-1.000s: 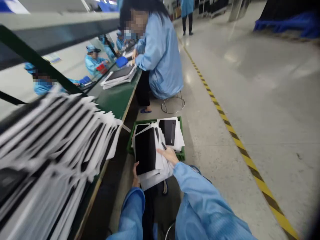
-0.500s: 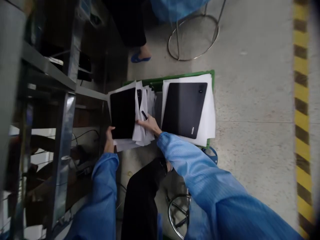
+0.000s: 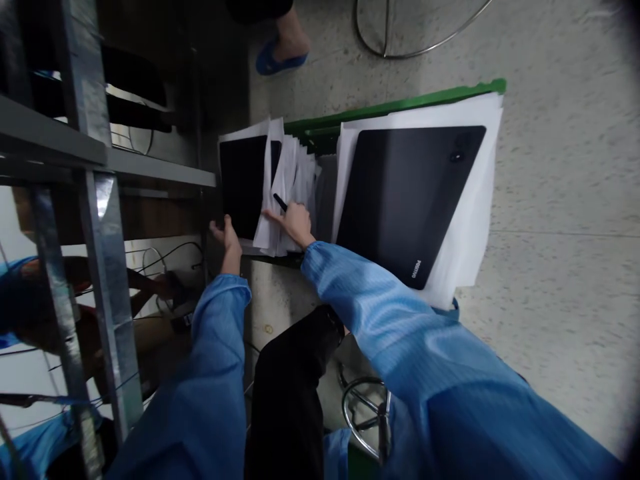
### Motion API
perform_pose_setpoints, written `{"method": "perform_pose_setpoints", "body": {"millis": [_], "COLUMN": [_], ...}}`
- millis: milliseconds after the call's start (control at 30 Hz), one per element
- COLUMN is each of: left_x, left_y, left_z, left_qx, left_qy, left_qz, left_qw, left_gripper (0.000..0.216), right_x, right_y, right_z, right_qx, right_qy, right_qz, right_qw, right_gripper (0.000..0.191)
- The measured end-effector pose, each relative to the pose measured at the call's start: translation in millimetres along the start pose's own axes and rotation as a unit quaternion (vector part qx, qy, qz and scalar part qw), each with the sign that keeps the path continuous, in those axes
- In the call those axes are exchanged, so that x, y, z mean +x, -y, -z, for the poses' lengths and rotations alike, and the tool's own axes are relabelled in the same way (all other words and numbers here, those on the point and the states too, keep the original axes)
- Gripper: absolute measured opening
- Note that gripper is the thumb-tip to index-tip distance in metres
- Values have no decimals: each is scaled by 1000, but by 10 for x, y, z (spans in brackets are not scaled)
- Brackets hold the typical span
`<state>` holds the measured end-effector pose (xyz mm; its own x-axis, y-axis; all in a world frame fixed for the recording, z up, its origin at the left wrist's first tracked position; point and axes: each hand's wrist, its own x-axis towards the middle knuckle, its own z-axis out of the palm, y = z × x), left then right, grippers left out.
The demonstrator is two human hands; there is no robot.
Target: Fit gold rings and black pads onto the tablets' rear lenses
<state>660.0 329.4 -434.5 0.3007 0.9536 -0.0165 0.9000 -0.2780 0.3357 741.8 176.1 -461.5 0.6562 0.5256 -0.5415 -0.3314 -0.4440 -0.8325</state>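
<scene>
1. Floor: grey speckled concrete, glossy in patches.
2. Green tray sits flat on the floor, only its far rim showing.
3. Right half of the tray: a pile of white sheets, with a dark tablet lying flat on top.
4. Left half: upright sheets packed on edge, with a dark panel at the outer side.
5. Also on the floor: a stool ring beyond the tray, a blue slipper, and a metal frame leg at left.

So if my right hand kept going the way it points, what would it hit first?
The right hand rests on the fanned white sheets; straight on, probably the dark tablet beside them, though depth is unclear.
</scene>
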Motion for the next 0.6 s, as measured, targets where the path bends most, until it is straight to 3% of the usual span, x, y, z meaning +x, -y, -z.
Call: {"method": "perform_pose_setpoints", "body": {"millis": [100,233,333,467,600], "left_x": [-277,-541,-537,-665,-1416], "left_y": [-51,-165,-275,-486,-695], "left_z": [-16,-100,-75,158,505], "left_qx": [37,89,107,109,77], "left_qy": [-41,46,79,105,101], "left_qz": [-50,-129,-102,-65,-40], "left_qw": [997,987,986,986,991], "left_gripper": [62,52,52,49,41], "right_x": [-165,-530,-987,-1690,-2299], "right_y": [-35,-248,-433,-586,-570], "right_z": [-33,-28,-34,-105,-17], "right_qx": [-44,-107,-133,-141,-156], "right_qy": [-1,27,44,90,117], "right_qz": [15,35,24,11,-8], "right_qw": [999,993,990,986,981], "right_gripper": [76,62,43,28,28]}}
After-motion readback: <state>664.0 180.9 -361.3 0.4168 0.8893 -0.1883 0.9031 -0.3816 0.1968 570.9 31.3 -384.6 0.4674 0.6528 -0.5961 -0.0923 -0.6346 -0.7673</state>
